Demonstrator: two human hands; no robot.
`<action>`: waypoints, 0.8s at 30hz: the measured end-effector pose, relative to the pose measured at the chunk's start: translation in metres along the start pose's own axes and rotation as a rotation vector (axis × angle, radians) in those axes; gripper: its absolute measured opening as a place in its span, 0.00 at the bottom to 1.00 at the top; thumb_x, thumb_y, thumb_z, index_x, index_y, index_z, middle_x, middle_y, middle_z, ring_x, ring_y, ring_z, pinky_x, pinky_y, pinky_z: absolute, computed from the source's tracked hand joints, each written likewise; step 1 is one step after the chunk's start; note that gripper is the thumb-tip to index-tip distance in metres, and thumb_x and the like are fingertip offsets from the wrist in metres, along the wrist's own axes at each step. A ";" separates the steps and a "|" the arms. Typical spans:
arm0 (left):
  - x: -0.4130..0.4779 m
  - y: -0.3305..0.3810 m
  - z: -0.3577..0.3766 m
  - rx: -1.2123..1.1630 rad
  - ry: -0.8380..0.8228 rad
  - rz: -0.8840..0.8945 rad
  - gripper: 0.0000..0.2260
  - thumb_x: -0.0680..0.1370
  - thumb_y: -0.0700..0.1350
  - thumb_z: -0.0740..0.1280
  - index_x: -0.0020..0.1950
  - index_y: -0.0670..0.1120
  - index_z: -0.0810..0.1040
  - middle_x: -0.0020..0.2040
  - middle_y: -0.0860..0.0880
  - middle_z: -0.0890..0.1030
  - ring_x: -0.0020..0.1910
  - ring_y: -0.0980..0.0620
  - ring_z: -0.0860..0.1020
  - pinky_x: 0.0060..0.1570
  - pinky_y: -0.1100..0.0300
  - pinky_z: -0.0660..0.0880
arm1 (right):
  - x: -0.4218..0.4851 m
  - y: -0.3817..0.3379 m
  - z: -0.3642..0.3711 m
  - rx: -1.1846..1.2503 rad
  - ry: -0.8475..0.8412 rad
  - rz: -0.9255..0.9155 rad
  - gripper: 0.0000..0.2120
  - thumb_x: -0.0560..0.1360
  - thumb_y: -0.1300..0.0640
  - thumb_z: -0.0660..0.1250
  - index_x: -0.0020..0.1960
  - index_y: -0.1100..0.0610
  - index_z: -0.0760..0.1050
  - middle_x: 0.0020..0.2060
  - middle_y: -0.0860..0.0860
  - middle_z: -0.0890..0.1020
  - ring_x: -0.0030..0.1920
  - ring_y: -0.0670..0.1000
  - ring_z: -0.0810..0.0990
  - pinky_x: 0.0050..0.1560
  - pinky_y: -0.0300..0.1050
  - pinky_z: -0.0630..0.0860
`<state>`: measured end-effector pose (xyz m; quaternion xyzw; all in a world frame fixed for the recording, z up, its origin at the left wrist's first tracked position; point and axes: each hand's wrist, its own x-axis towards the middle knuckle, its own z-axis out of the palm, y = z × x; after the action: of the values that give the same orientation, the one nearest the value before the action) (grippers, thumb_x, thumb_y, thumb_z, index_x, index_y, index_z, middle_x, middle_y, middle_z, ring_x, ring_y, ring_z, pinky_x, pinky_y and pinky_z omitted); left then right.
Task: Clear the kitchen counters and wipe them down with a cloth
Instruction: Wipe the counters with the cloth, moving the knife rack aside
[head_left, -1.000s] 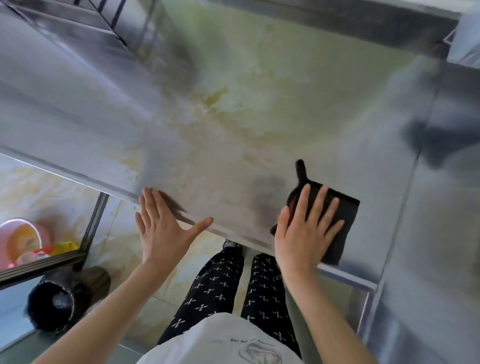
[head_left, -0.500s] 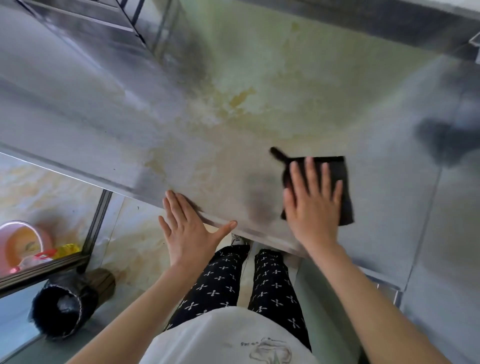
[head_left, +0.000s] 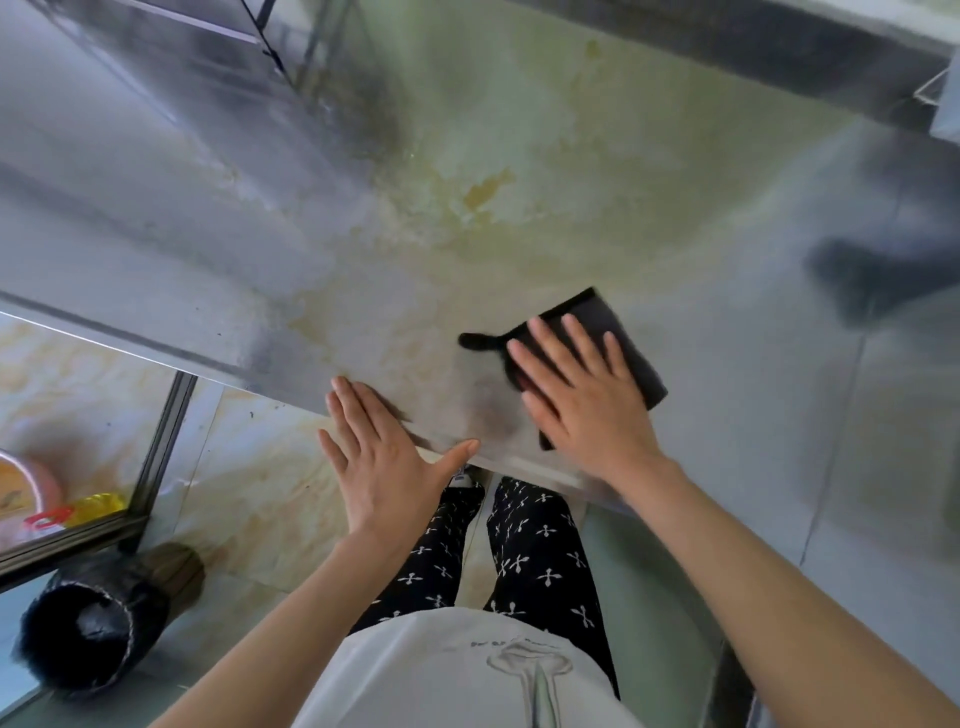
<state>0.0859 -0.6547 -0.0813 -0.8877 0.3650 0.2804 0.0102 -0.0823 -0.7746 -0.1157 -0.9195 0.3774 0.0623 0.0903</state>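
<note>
The cloth (head_left: 618, 343) has slid left under the flat right hand (head_left: 584, 400).

The cloth (head_left: 613, 343) is black. The steel table (head_left: 519, 182) is dull grey with yellowish-green stains and one darker ochre blotch. The trousers (head_left: 540, 561) are black, patterned with small white crosses. The shirt (head_left: 447, 675) is white with a grey printed figure. The floor tiles (head_left: 260, 483) are cream, veined in pale amber. The bin (head_left: 88, 629) is black. A bowl (head_left: 26, 483) is pink and orange.
</note>
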 end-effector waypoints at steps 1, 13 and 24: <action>0.001 0.000 0.000 -0.002 -0.002 0.004 0.58 0.62 0.76 0.56 0.73 0.38 0.33 0.75 0.42 0.34 0.74 0.47 0.33 0.70 0.48 0.35 | 0.002 0.018 -0.002 0.008 0.012 0.075 0.25 0.78 0.44 0.49 0.74 0.47 0.57 0.74 0.50 0.61 0.74 0.58 0.59 0.69 0.63 0.56; 0.029 0.069 -0.014 0.070 0.120 0.200 0.51 0.69 0.72 0.58 0.72 0.41 0.32 0.75 0.45 0.34 0.72 0.50 0.32 0.69 0.48 0.34 | 0.044 0.037 -0.015 0.095 0.058 0.291 0.25 0.79 0.45 0.49 0.75 0.49 0.56 0.75 0.53 0.59 0.74 0.60 0.56 0.70 0.64 0.54; 0.059 0.103 -0.021 0.164 -0.047 0.068 0.59 0.61 0.77 0.57 0.74 0.41 0.33 0.75 0.43 0.34 0.74 0.46 0.35 0.70 0.44 0.37 | 0.058 0.161 -0.035 0.085 0.033 0.507 0.25 0.78 0.40 0.48 0.75 0.41 0.53 0.76 0.55 0.51 0.74 0.68 0.45 0.66 0.74 0.43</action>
<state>0.0631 -0.7730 -0.0747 -0.8642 0.4162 0.2705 0.0820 -0.1528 -0.9343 -0.1114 -0.7918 0.5995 0.0522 0.1043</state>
